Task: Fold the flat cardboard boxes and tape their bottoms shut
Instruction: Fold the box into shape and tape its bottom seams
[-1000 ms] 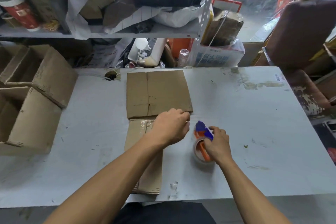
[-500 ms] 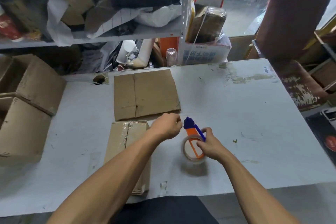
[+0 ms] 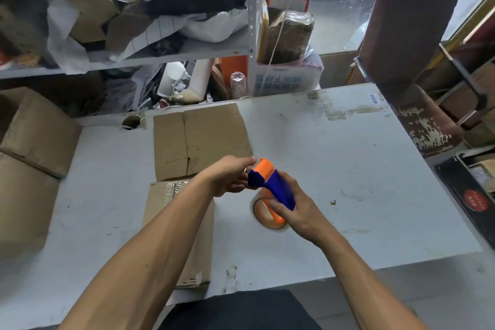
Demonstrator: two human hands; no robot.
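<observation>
two assembled cardboard boxes [image 3: 32, 169] stand stacked at the far left edge of the white worktop [image 3: 348, 169]. right of them, two flattened boxes lie on the worktop: a flat cardboard box [image 3: 198, 139] toward the back and a taped flat box [image 3: 187, 236] at the near edge, partly under the left forearm. the left hand [image 3: 230, 177] hovers above the near edge of the back one, its fingertips pinched at the front end of one tape dispenser [image 3: 270, 187], orange and blue, with a clear tape roll below it. the right hand [image 3: 297, 209] is wrapped round the dispenser's blue handle, its grip clenched on it, lifted just above the worktop. the worktop is scuffed and bears tape residue at its far right. behind it, a metal shelf [image 3: 160, 56] is piled with bags and cartons; a brown chair [image 3: 407, 35] stands at right by a window.
</observation>
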